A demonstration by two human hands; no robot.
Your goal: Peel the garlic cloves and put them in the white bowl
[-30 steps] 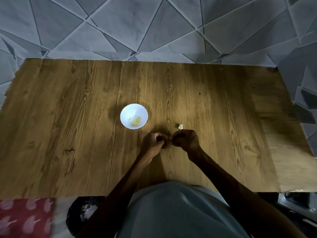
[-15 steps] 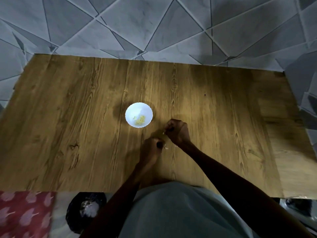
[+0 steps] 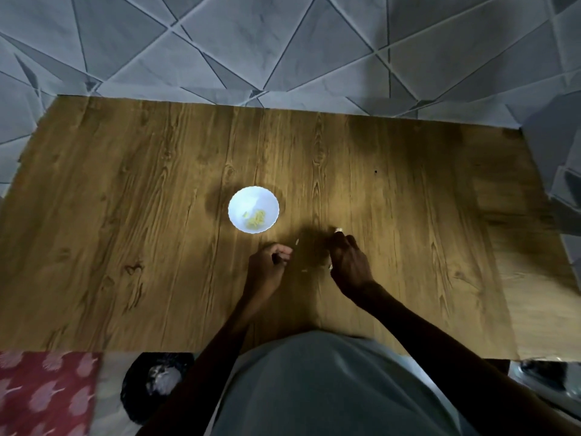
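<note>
The white bowl [image 3: 239, 204] stands mid-table and holds several peeled yellowish garlic cloves [image 3: 256, 218]. My left hand [image 3: 268, 264] is just below and right of the bowl, its fingers curled, with thumb and forefinger pinching a small dark bit that is too small to identify. My right hand [image 3: 349, 262] stretches forward, fingertips touching a pale unpeeled garlic clove [image 3: 338, 230] on the table. Small peel scraps [image 3: 304, 271] lie between my hands.
The wooden table [image 3: 125, 231] spreads wide on all sides, with a grey patterned tile wall [image 3: 283, 42] behind it. A red patterned cloth [image 3: 44, 394] and a dark round object [image 3: 157, 379] lie below the table's near edge at the left.
My hands have parted. The right hand swung left toward the bowl, then back right and forward to the pale clove. The left hand stayed near the bowl, still curled.
</note>
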